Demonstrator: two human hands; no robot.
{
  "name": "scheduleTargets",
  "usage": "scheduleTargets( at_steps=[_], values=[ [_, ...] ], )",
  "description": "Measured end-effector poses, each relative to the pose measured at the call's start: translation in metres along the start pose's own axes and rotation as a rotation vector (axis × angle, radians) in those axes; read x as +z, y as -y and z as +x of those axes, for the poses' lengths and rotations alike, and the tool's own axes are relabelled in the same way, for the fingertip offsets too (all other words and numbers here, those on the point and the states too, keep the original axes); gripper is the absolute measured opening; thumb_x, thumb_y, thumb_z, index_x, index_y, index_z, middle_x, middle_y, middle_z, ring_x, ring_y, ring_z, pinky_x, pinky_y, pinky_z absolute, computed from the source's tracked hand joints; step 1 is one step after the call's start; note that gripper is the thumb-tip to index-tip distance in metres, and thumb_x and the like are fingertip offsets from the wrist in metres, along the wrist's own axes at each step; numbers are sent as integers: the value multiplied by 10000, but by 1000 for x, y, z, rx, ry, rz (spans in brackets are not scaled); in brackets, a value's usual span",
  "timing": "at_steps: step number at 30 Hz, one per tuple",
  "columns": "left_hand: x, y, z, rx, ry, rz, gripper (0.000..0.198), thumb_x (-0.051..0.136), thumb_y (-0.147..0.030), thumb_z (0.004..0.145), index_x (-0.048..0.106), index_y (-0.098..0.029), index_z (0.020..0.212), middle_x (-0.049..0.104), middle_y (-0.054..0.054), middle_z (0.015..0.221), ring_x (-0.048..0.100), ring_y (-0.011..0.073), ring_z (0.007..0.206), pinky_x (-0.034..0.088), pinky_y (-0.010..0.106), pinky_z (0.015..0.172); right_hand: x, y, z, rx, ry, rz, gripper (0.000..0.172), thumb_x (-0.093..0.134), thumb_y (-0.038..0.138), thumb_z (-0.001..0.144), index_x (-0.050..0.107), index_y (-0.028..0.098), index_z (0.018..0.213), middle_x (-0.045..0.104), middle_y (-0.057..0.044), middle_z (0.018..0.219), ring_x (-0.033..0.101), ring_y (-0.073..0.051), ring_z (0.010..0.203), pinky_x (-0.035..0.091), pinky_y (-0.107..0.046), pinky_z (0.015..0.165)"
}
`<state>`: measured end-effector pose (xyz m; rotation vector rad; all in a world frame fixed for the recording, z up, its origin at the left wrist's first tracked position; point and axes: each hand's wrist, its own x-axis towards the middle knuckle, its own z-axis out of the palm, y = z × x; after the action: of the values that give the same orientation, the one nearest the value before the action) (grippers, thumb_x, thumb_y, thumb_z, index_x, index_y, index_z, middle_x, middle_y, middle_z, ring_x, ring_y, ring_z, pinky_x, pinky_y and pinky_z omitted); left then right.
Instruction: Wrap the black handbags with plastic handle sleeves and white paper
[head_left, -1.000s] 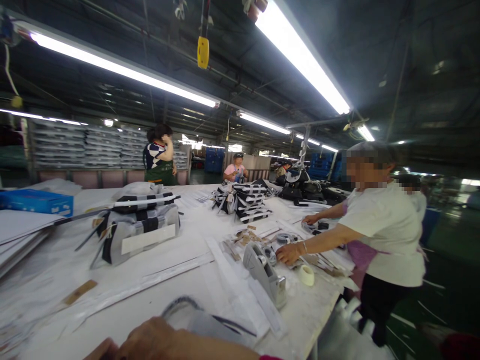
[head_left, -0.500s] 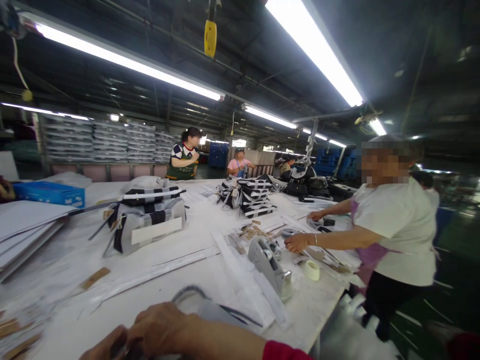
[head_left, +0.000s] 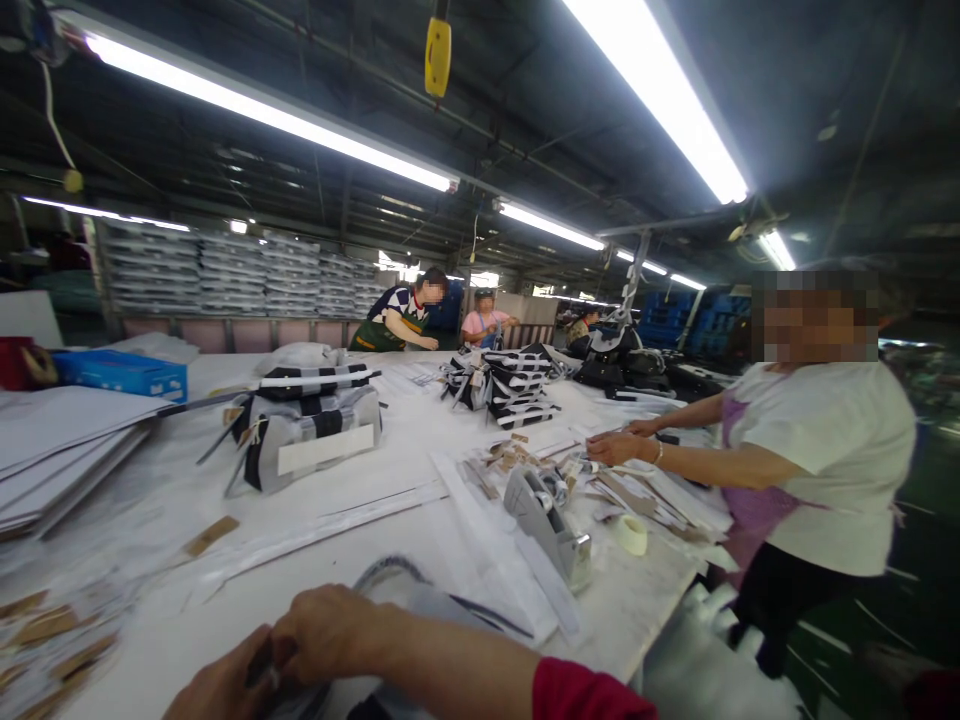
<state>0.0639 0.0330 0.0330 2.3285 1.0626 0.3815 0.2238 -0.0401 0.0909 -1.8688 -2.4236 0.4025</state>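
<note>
At the bottom edge, my right hand (head_left: 330, 635) is closed, its fingertips pressed to a dark part of a grey bag (head_left: 442, 612). My left hand (head_left: 225, 685) meets it from the left, fingers bent in on the same dark part. Much of what they grip is hidden by the fingers and cut off by the frame. A dark looped handle (head_left: 394, 565) rises from the bag just beyond my right wrist. My right forearm, in a red sleeve, lies across the bag.
On the white table (head_left: 352, 570) stand a tape dispenser (head_left: 547, 520), a tape roll (head_left: 631, 535), white strips (head_left: 487, 540), wrapped grey-black bags (head_left: 307, 425), a bag pile (head_left: 521, 385), boards (head_left: 67, 440) and a blue box (head_left: 124, 375). A co-worker (head_left: 817, 440) works at the right; others are behind.
My view has shifted slightly. My hands stay together at the bag. The right-hand co-worker's hands have come closer together. The co-worker in green at the back now leans over the table.
</note>
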Motion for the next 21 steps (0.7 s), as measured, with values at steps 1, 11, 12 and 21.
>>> scheduleTargets(
  at_steps=[1, 11, 12, 21],
  values=[
    [-2, 0, 1, 15, 15, -8, 330, 592, -485, 672, 691, -299, 927, 771, 10, 954, 706, 318, 978, 545, 359, 835, 0, 1, 0, -4, -13, -17, 285, 666, 397, 788, 740, 255, 1024, 729, -31, 978, 694, -203, 786, 527, -243, 591],
    [-10, -5, 9, 28, 122, 23, 329, 521, -483, 688, 689, -278, 882, 778, 12, 929, 709, 307, 951, 523, 343, 800, 6, 7, -5, -43, -125, -118, 261, 563, 311, 866, 687, 195, 1064, 680, -70, 937, 667, -207, 807, 558, -279, 669],
    [-11, -8, 8, 22, 125, 55, 330, 509, -478, 699, 686, -275, 889, 778, 19, 934, 709, 309, 952, 516, 346, 792, 7, 7, -5, -45, -144, -105, 285, 553, 300, 871, 666, 194, 1110, 680, -73, 953, 666, -210, 828, 559, -282, 680],
    [-13, -16, 5, -36, 163, 134, 319, 514, -439, 738, 683, -265, 944, 764, 9, 904, 709, 259, 903, 490, 295, 749, -26, -15, -52, 99, -189, 160, 260, 692, 381, 806, 727, 245, 1025, 709, -41, 1063, 660, -227, 999, 525, -320, 851]
  ],
)
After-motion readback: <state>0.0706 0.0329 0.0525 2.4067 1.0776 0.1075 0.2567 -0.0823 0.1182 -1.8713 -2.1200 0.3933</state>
